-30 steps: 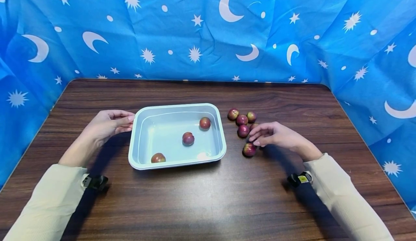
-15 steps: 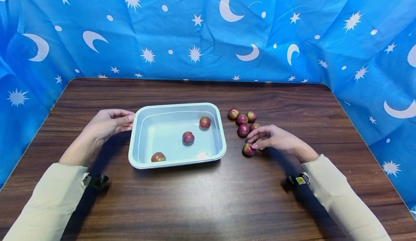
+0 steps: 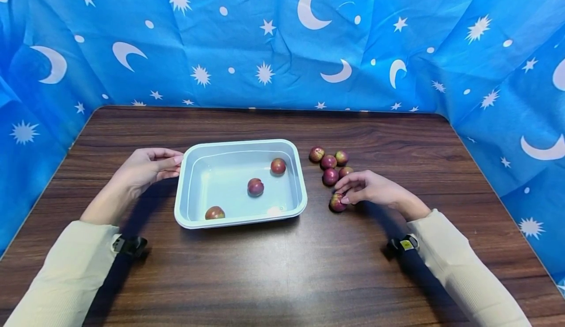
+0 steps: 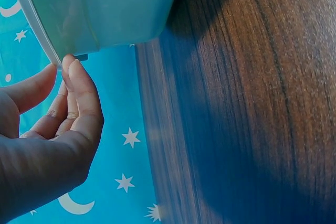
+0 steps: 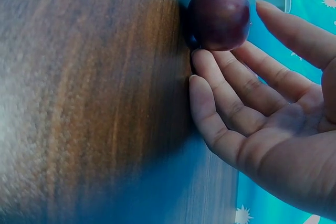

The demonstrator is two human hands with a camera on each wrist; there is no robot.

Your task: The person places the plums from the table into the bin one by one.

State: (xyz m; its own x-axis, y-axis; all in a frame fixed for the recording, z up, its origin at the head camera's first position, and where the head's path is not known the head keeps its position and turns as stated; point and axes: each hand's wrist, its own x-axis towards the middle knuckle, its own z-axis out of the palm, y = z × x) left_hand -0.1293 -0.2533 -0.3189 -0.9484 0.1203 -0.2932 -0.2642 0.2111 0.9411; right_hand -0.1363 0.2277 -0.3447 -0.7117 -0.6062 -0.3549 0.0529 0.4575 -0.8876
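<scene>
My left hand [image 3: 147, 170] pinches the left rim of a pale blue-white plastic tray [image 3: 240, 222] between thumb and fingers; the left wrist view shows this grip at the rim [image 4: 39, 35]. Inside the tray lie three reddish plums, one near the front left, a second plum [image 3: 255, 187] around the middle and the third toward the back right. Right of the tray, my right hand [image 3: 375, 188] reaches round a dark red plum [image 3: 337, 203] on the table. In the right wrist view, its fingertips are right at this plum [image 5: 219, 18], while a small gap shows beside the thumb.
Several more plums cluster just behind the right hand, among them a dark plum [image 3: 330, 177] and a yellowish-red plum [image 3: 342, 158]. All stand on a brown wood-grain table [image 3: 282, 273]. A blue curtain [image 3: 282, 37] with moons and stars hangs behind it.
My right hand has shifted slightly left and down around the nearest plum, uncovering another plum behind it. The left hand and the tray have stayed in place.
</scene>
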